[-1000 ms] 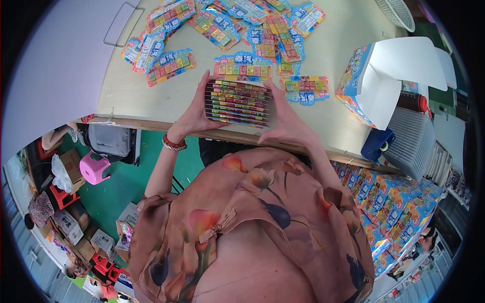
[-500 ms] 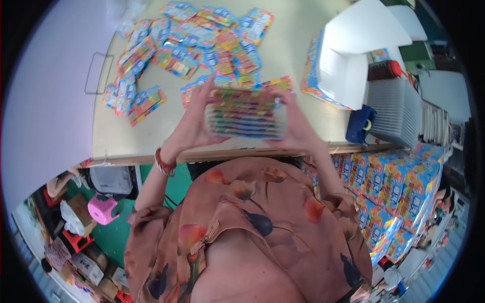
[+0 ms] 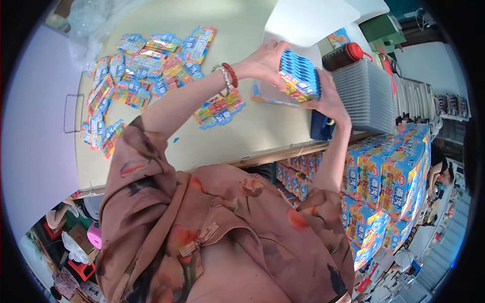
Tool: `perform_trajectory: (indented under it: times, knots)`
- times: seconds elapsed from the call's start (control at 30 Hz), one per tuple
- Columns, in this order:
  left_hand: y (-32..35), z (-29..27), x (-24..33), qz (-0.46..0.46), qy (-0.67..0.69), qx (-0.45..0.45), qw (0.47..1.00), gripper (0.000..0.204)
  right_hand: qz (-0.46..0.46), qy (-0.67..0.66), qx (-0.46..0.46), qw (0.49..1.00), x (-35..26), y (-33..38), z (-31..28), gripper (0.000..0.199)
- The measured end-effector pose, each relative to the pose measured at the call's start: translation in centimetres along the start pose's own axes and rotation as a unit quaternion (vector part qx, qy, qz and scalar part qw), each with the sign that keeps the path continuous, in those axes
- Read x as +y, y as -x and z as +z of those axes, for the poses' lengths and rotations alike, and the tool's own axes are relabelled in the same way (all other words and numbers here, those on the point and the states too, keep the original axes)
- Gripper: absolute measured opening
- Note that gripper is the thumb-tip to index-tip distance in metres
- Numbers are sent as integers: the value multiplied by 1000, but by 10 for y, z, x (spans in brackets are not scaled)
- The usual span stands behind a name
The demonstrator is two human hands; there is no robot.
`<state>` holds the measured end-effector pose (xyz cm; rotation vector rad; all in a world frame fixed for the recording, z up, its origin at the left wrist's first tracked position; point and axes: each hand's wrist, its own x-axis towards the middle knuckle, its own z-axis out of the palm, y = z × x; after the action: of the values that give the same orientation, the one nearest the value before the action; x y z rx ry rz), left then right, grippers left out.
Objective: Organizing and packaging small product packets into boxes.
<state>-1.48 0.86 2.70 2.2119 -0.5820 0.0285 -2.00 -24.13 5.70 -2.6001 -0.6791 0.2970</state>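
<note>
Between my two hands is a neat stack of carded blister packs, blue-edged with yellow and red fronts. My left hand grips its left end and my right hand its right end. The stack is tilted at the opening of a white-lined carton, whose flaps stand up behind; my hands and the stack hide most of the carton. On the table to the left lie loose blister packs in a spread heap. A single pack rests under my left forearm.
Right of the carton stand a red-lidded bottle, a dark blue tape dispenser and a pile of clear plastic trays. Printed cartons are stacked beyond the table's right front edge. A wire loop lies at the left.
Both hands have carried the stack from in front of my body to the right, up to the carton, and turned it so the blue edges face up. The view has swung right.
</note>
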Motion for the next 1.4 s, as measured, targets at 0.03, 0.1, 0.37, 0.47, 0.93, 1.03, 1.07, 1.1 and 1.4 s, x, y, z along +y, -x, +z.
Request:
perform_trajectory:
  times: [0.03, 0.1, 0.37, 0.47, 0.93, 1.03, 1.07, 1.1, 1.4]
  knots:
    - [-1, 2, 0, 0, -3, -11, 1000, 89, 2, -18, 14, 1000, 5, 1, 6, 109]
    - [2, 6, -1, 6, -20, -6, 1000, 88, -7, -57, 48, 997, -1, 6, 10, 104]
    - [16, 35, -8, -20, -113, 37, 993, 91, -41, -78, 273, 958, 1, 19, 56, 53]
    - [12, 38, -5, -31, -148, 2, 988, 94, 16, -92, 282, 955, 2, 19, 64, 31]
    - [-14, 20, -3, -90, -232, -235, 940, 79, -129, 235, 111, 957, -4, 22, 35, 10]
    - [-18, 19, 0, -51, -252, -245, 935, 78, -137, 97, 120, 978, -1, 23, 30, 11]
    - [-20, 18, 1, -48, -283, -283, 915, 86, -138, 97, 121, 978, -3, 24, 28, 11]
    - [-19, 20, -1, -49, -285, -280, 915, 86, -107, 91, 109, 984, -10, 24, 24, 13]
    - [-5, 32, -1, -20, -224, -209, 952, 95, -86, 130, 234, 960, -22, 25, 50, 7]
